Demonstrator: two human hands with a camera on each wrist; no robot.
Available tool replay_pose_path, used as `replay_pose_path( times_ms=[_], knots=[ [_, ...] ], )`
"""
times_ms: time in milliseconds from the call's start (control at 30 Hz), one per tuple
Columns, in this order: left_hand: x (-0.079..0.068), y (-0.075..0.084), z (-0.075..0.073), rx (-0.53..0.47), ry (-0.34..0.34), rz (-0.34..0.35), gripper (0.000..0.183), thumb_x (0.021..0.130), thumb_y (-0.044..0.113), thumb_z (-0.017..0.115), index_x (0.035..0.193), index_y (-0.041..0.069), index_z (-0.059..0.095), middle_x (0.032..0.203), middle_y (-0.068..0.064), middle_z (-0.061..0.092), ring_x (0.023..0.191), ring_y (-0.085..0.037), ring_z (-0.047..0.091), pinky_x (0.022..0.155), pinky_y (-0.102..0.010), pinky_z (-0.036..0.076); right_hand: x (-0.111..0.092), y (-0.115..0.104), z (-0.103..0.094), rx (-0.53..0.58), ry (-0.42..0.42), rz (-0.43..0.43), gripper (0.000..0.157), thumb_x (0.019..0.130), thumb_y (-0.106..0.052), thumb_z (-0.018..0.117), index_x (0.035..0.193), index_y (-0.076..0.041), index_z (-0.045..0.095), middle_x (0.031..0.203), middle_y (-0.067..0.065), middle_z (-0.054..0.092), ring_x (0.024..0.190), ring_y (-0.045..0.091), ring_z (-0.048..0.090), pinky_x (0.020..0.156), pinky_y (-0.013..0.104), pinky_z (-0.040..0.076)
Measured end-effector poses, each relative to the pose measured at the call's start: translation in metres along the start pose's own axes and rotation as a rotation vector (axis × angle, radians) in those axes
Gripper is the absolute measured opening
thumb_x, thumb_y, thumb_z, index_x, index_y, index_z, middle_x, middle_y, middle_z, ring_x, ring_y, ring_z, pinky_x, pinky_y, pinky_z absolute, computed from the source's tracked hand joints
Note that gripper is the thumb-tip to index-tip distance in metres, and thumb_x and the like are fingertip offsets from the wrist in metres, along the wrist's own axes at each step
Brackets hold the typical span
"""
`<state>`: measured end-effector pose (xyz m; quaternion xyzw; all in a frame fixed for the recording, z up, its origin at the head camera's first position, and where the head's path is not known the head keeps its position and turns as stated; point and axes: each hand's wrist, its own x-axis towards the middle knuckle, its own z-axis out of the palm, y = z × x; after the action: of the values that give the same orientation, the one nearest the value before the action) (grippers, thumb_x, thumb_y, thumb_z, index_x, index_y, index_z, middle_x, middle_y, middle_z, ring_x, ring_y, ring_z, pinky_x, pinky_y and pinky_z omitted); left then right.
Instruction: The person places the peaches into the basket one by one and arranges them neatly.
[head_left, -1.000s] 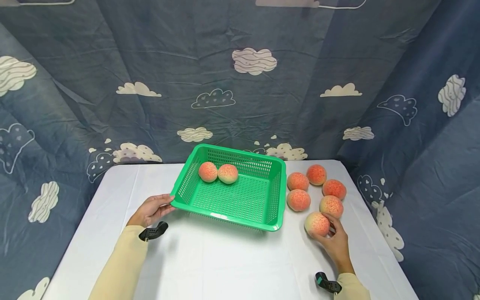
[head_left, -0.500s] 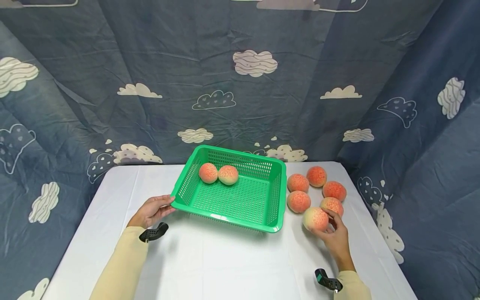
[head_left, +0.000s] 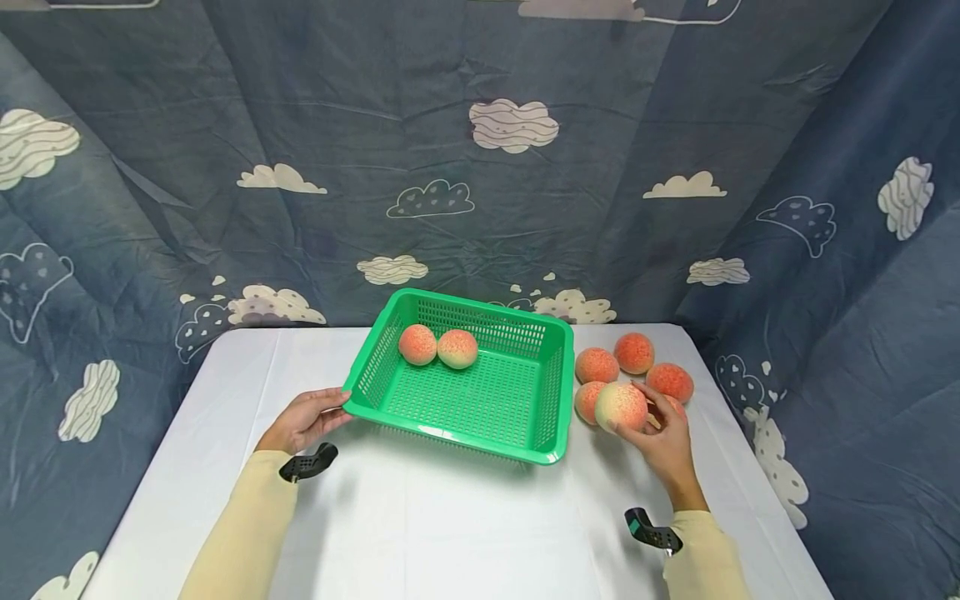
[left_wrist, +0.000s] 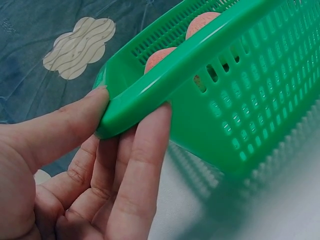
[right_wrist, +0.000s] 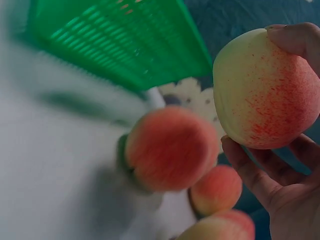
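A green plastic basket [head_left: 465, 432] with perforated walls stands at the middle of the white table. Two peaches [head_left: 457, 349] lie inside it, side by side near the back left. My left hand [head_left: 306, 418] pinches the basket's front left corner; in the left wrist view the thumb is on top of the rim [left_wrist: 145, 95] and the fingers are beneath. My right hand [head_left: 663, 437] holds a pale yellow and red peach [right_wrist: 265, 90] between thumb and fingers, raised over the loose peaches. That peach partly covers one behind it in the head view.
Several loose peaches [head_left: 634, 353] sit on the table [head_left: 480, 533] right of the basket, close to its right wall. A dark blue curtain [head_left: 585, 233] with cloud prints hangs behind and at both sides of the table.
My right hand has lifted the peach from the front of the group and carried it up, away from me and slightly left. The left hand and basket have stayed put.
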<state>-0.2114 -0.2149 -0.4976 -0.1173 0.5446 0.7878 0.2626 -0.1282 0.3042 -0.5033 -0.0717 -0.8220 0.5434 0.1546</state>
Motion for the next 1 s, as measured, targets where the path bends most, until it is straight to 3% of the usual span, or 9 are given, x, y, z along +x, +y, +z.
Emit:
replay_pose_path(
  times_ms=[200,533,700,1000],
  knots=[
    [-0.001,0.001,0.0,-0.001,-0.015,0.003,0.011,0.099,0.002,0.053,0.1,0.004,0.063,0.089,-0.006,0.067,0.082,-0.013,0.068,0.084,-0.025,0.058,0.018,-0.02,0.009,0.029,-0.019,-0.056,0.073,0.071,0.005,0.083,0.134,0.0,0.049,0.131,0.012,0.051,0.11,0.006,0.047,0.083,0.004,0.047],
    [-0.002,0.001,0.0,-0.011,-0.013,-0.005,0.01,0.099,0.003,0.052,0.104,0.002,0.06,0.09,-0.006,0.067,0.083,-0.014,0.068,0.086,-0.026,0.057,0.049,-0.072,0.038,0.065,-0.219,-0.122,0.066,0.075,0.006,0.078,0.134,0.004,0.048,0.129,0.022,0.051,0.107,0.016,0.05,0.081,0.009,0.049],
    [-0.002,0.001,0.0,-0.017,-0.007,-0.011,0.01,0.1,0.002,0.051,0.106,0.0,0.058,0.09,-0.006,0.067,0.082,-0.014,0.068,0.086,-0.026,0.058,0.071,-0.068,0.061,0.068,-0.276,-0.161,0.067,0.075,-0.001,0.082,0.134,-0.001,0.051,0.129,0.019,0.052,0.105,0.021,0.053,0.076,0.016,0.052],
    [-0.002,0.001,0.002,-0.001,0.004,-0.002,0.018,0.099,0.002,0.052,0.116,-0.005,0.053,0.089,-0.005,0.067,0.082,-0.013,0.067,0.083,-0.025,0.058,0.101,-0.07,0.097,0.032,-0.326,-0.149,0.066,0.075,-0.007,0.083,0.133,-0.006,0.052,0.129,0.015,0.052,0.106,0.033,0.054,0.076,0.037,0.056]
  ],
)
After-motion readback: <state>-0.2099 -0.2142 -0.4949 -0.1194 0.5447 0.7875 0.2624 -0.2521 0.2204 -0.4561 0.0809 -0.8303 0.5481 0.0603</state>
